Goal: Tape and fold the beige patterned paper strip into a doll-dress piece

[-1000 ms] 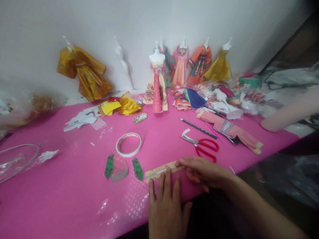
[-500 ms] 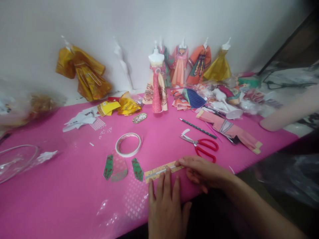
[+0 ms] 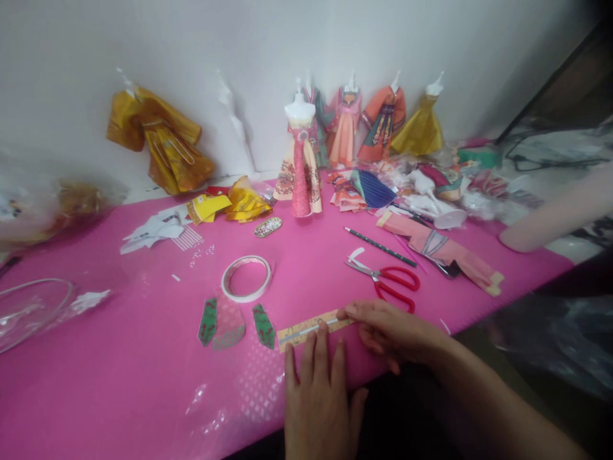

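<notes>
A yellow patterned fabric strip (image 3: pixel 293 342) lies flat near the table's front edge. Along its middle runs a narrow white strip of tape (image 3: pixel 311 329). My left hand (image 3: pixel 318 396) rests palm down with fingers spread, its fingertips on the lower edge of the fabric. At the right end, the thumb and index finger of my right hand (image 3: pixel 387 326) are pinched together where the tape runs under them; that end is partly hidden. Left of the fabric lie two green patterned pieces (image 3: pixel 263 326) and a pink piece with a green edge (image 3: pixel 228 322).
A tape roll (image 3: pixel 246 299), red-handled scissors (image 3: pixel 397 278) and a dark pencil (image 3: pixel 380 246) lie beyond my hands. Doll forms in small dresses (image 3: pixel 301 172) stand along the wall. A pink garment (image 3: pixel 440 249), a pale cylinder (image 3: pixel 555 207) and plastic bags are at the right.
</notes>
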Demonstrator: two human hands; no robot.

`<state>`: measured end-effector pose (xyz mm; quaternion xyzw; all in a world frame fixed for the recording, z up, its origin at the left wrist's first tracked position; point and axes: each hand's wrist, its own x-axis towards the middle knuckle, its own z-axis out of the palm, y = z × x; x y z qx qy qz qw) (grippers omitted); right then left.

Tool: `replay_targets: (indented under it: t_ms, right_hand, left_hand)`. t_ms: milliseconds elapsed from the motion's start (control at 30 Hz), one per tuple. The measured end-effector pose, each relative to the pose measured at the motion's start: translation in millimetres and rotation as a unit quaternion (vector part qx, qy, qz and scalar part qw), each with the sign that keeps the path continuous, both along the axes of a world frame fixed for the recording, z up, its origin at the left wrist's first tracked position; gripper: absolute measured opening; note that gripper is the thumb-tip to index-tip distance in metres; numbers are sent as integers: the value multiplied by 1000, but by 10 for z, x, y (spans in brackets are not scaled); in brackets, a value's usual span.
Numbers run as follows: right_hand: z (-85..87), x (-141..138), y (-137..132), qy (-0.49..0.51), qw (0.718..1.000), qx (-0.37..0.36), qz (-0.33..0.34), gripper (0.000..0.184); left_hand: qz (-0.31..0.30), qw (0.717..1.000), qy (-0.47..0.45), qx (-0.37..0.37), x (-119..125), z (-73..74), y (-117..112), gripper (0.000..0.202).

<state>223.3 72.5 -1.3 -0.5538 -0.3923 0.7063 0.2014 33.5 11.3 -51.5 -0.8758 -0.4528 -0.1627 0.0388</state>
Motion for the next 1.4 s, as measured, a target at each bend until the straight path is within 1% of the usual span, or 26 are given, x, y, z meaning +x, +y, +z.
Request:
replay_targets:
  t_ms: [133,233,367,433,500,633,733,833,967,1067,1300,1400]
  right_hand:
    - [33,4,-39,-44,998,48,17,40]
    - [73,4,-105,-124,984,124,18,31]
    - [111,-24,-203,-243,934,260,31,17]
    - [110,-44,-223,-276,911,303,45,17]
    - [97,-60,-210,-303,893,329,42,19]
    - [58,-92,-114,-355,872,335,26,16]
    - [27,-128,-50,-377,866,325,37,12]
    - [5,-159,-20,-388,863,322,43,12]
    - [1,-175,-3,-389,863,319,49,12]
    - [-4,-186,10,-385,866,317,51,11]
    - [-48,-224,16,-374,869,321,56,10]
    - [-48,-231,25,-375,868,321,54,10]
  left_hand:
    - [2,1000,-11,6,15,-6,-6,49]
    - [25,999,-45,1,60,-23,-20,52]
    - [38,997,-72,-10,92,-35,-32,54]
    - [33,997,-68,-12,78,-35,-26,56]
    - [22,998,-56,-11,55,-34,-17,57]
    - [21,998,-53,-8,38,-36,-9,60]
    - [24,998,-51,-11,51,-28,-13,60]
    - [18,999,-33,-6,50,-13,-13,57]
    - [-1,1000,-2,0,17,1,3,51]
    - [-9,1000,15,4,-2,7,16,50]
    - [-12,1000,8,6,15,17,9,49]
    - [4,1000,-15,-6,33,13,-7,50]
